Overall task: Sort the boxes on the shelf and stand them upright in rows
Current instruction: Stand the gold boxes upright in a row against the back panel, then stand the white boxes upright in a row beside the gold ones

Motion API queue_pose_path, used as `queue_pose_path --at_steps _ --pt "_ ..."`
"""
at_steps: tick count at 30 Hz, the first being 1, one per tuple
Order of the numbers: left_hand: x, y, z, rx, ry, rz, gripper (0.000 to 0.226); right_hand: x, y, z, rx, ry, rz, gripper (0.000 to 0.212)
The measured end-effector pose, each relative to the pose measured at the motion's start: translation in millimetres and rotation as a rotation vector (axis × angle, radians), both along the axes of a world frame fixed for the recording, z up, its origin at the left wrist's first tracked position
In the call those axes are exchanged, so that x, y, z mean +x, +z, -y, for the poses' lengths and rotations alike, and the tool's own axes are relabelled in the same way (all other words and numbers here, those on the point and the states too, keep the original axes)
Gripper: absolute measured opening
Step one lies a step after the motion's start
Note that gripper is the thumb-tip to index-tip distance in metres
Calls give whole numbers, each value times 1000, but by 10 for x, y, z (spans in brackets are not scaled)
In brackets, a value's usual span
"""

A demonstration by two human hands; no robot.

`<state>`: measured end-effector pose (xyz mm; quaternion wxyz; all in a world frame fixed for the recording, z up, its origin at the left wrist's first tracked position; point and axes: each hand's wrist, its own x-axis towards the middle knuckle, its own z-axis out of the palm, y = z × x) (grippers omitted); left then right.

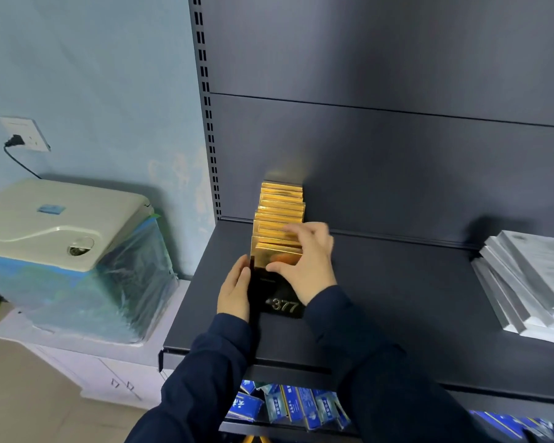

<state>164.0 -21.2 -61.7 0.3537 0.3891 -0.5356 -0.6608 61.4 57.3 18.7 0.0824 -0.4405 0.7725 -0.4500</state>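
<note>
Fingers of my right hand curl over the front black-and-gold box; my left hand lies flat against its side. Behind, the gold-topped row of boxes stands upright on the dark metal shelf, reaching the back panel.

Bare shelf surface is left open between the gold box row at left and the stacked white boxes at far right; passage behind is closed by the back panel.
</note>
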Motion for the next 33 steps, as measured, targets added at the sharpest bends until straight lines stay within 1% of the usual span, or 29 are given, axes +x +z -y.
queue_pose_path --at_steps 1,2,3,4,5,6,7,9,12,17,19,21,22,23,25,26,28,30,33 --pt "-30 -138 93 75 -6 -11 60 -12 -64 -7 -31 -89 8 74" --pt "-46 -98 113 146 -15 -11 69 -29 -131 -24 -58 -158 63 86" --pt "-63 -19 102 202 -24 -8 72 -43 -200 -49 -79 -190 166 94" --pt "-75 47 86 213 -50 -2 66 -47 -265 -72 -85 -189 295 97" --pt "-89 144 45 202 -80 -24 52 -44 -332 -86 -78 -162 424 97" --pt "-110 202 1 194 -100 -46 38 -32 -396 -86 -65 -120 529 95" --pt "-137 225 -41 210 -115 -81 33 -14 -449 -76 -51 -72 600 92" --pt "-144 194 -85 251 -124 -127 36 16 -515 -33 -35 -4 631 86" --pt "-140 170 -54 294 -90 -159 39 18 -533 47 -56 19 629 76" --pt "-178 213 -76 300 -108 -201 41 -9 -587 77 -74 23 658 76" --pt "-169 261 -54 270 -96 -165 40 -23 -610 76 -61 28 666 84" --pt "-103 273 36 140 -28 -87 38 -37 -599 46 -52 40 685 99" --pt "-63 239 86 58 37 -79 41 -54 -583 11 -54 45 710 105" --pt "-12 246 117 17 84 -107 45 -88 -560 -36 -65 45 740 106" --pt "44 273 121 -139 188 -162 49 -200 -520 -144 -104 33 781 95" --pt "36 326 88 -245 235 -148 48 -275 -500 -208 -118 18 790 89" --pt "-38 481 -29 -391 293 -145 35 -444 -475 -342 -141 -36 789 82" --pt "-186 658 -214 -482 253 -216 27 -603 -434 -472 -180 -102 771 79" --pt "-463 841 -463 -630 113 -243 26 -823 -305 -674 -261 -205 727 71"
